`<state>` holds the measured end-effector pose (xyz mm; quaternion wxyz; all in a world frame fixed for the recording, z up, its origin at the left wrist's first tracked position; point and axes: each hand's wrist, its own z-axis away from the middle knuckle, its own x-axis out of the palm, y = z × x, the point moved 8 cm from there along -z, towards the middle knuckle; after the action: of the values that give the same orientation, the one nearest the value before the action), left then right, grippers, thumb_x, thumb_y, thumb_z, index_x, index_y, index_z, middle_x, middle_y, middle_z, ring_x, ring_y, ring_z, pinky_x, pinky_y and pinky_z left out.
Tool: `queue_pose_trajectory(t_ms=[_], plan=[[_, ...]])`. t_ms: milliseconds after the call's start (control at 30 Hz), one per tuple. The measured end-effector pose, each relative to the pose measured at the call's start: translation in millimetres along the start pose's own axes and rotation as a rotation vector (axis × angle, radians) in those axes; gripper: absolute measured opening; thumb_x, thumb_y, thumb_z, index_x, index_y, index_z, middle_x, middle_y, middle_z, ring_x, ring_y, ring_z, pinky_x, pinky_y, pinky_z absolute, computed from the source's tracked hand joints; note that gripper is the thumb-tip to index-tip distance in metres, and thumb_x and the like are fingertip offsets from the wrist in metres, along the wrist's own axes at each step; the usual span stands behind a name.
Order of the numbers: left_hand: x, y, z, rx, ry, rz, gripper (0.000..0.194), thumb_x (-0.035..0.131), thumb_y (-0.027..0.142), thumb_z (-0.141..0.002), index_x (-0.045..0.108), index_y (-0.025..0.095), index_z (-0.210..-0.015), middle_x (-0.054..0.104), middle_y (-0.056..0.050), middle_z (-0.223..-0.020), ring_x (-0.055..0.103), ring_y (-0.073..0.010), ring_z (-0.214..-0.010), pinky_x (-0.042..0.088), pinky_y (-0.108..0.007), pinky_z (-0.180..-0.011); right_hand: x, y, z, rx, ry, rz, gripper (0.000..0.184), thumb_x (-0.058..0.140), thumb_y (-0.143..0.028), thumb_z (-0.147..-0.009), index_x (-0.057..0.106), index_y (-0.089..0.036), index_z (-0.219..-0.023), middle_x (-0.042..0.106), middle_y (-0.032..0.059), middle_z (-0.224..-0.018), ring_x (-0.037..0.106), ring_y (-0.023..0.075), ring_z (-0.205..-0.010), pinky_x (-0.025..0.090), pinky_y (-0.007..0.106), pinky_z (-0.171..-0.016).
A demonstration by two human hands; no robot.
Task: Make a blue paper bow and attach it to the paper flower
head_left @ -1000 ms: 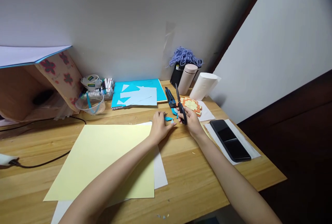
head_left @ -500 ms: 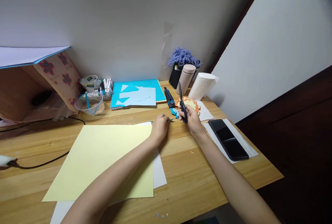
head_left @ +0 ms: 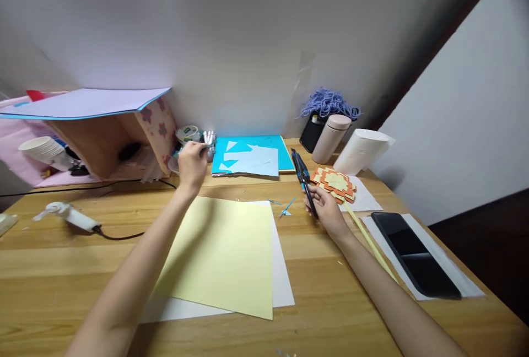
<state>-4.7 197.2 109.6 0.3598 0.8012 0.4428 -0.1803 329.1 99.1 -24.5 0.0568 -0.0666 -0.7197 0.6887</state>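
Note:
My left hand is raised over the back edge of the pale yellow sheet, in front of a mostly hidden clear bowl. Its fingers are closed, and what they hold, if anything, I cannot make out. My right hand is closed on the black handles of the scissors, whose blades point away, overlapping the blue and black utility knife. Beside it lies an orange and yellow layered paper flower. Small blue paper scraps are on the table between my hands.
Blue sheets with pale cut paper lie at the back. A tumbler, a tissue roll and blue yarn stand at right. A phone lies near the right edge, a corded glue gun at left.
My left hand has moved left and up, away from the scraps toward the bowl. My right hand has lowered the scissors beside the knife. The view has swung left.

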Motion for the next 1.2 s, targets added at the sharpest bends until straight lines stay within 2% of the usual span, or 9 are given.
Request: queue_pose_trajectory(t_ms=[133,233,367,400,500,700,800,967,1200], plan=[[-4.1,-77.4,-13.4,-0.193,-0.201,-0.325,0.024,0.05,0.017,-0.079,0.07,0.014,-0.091,0.066,-0.013,-0.094,0.061,-0.0256,-0.087,0.045,-0.032,-0.075,6.1,7.9,0.1,0.001,-0.027,0.045,0.038,0.072,-0.035,-0.061,0.053,-0.019,-0.089,0.052,-0.0025,-0.065,0.047,0.0095,-0.049,0.037,0.022,-0.043],[-1.6,-93.0,-9.9,-0.214,-0.242,-0.35,0.024,0.056,0.021,-0.076,0.068,0.015,-0.095,0.065,-0.014,-0.097,0.06,-0.0285,-0.089,0.045,-0.034,-0.074,9.5,10.3,0.9,0.002,-0.042,0.074,0.037,0.071,-0.036,-0.062,0.053,-0.019,-0.09,0.052,-0.0022,-0.065,0.047,0.0097,-0.049,0.038,0.022,-0.044],[10.1,-47.2,10.6,-0.104,-0.14,-0.278,0.029,0.042,0.023,-0.086,0.06,0.012,-0.105,0.059,-0.018,-0.109,0.054,-0.029,-0.102,0.043,-0.039,-0.085,12.5,10.2,3.3,0.009,-0.06,0.103,0.034,0.068,-0.034,-0.065,0.053,-0.019,-0.091,0.052,-0.0026,-0.064,0.046,0.0094,-0.048,0.04,0.023,-0.045],[23.7,-28.1,20.7,-0.055,-0.198,-0.199,0.028,0.038,0.022,-0.088,0.059,0.012,-0.103,0.059,-0.017,-0.107,0.054,-0.0279,-0.102,0.042,-0.04,-0.086,12.6,10.0,3.8,0.011,-0.06,0.108,0.033,0.068,-0.033,-0.065,0.053,-0.019,-0.091,0.052,-0.0028,-0.064,0.046,0.0093,-0.048,0.041,0.023,-0.046],[84.0,41.1,68.9,0.162,-0.642,0.13,0.02,0.049,0.022,-0.085,0.058,0.016,-0.102,0.06,-0.011,-0.103,0.058,-0.0212,-0.091,0.045,-0.034,-0.081,11.3,8.1,4.4,0.001,-0.05,0.115,0.031,0.066,-0.031,-0.065,0.053,-0.019,-0.09,0.051,-0.0032,-0.064,0.046,0.0091,-0.048,0.041,0.022,-0.046],[128.8,125.8,131.7,0.354,-0.95,0.304,0.049,0.075,0.047,-0.062,0.061,0.015,-0.095,0.06,-0.01,-0.095,0.058,-0.0211,-0.086,0.046,-0.03,-0.074,6.0,-2.6,3.3,-0.045,-0.018,0.092,0.026,0.063,-0.031,-0.067,0.054,-0.019,-0.089,0.05,-0.0033,-0.063,0.046,0.0094,-0.05,0.043,0.023,-0.049],[133.3,137.9,137.6,0.331,-0.927,0.217,0.045,0.074,0.045,-0.064,0.059,0.014,-0.093,0.059,-0.012,-0.095,0.057,-0.0246,-0.087,0.045,-0.034,-0.075,2.9,-6.6,2.3,-0.056,-0.006,0.087,0.024,0.062,-0.031,-0.069,0.055,-0.019,-0.088,0.05,-0.0034,-0.061,0.048,0.0107,-0.052,0.044,0.024,-0.051],[142.9,142.7,146.2,0.263,-0.887,0.185,0.004,0.06,0.017,-0.078,0.059,0.016,-0.082,0.061,-0.009,-0.084,0.058,-0.0218,-0.08,0.043,-0.03,-0.069,0.5,-8.7,2.5,-0.048,0.001,0.072,0.024,0.063,-0.029,-0.068,0.055,-0.019,-0.088,0.052,-0.002,-0.064,0.047,0.01,-0.052,0.041,0.021,-0.046],[145.1,143.5,142.2,0.271,-0.819,0.195,0.015,0.049,0.004,-0.075,0.057,0.017,-0.074,0.061,-0.007,-0.076,0.057,-0.019,-0.07,0.043,-0.028,-0.064,-0.5,-9.9,3.4,-0.015,-0.004,-0.01,0.024,0.066,-0.029,-0.067,0.054,-0.02,-0.086,0.052,-0.0031,-0.066,0.047,0.0088,-0.051,0.042,0.022,-0.047]])
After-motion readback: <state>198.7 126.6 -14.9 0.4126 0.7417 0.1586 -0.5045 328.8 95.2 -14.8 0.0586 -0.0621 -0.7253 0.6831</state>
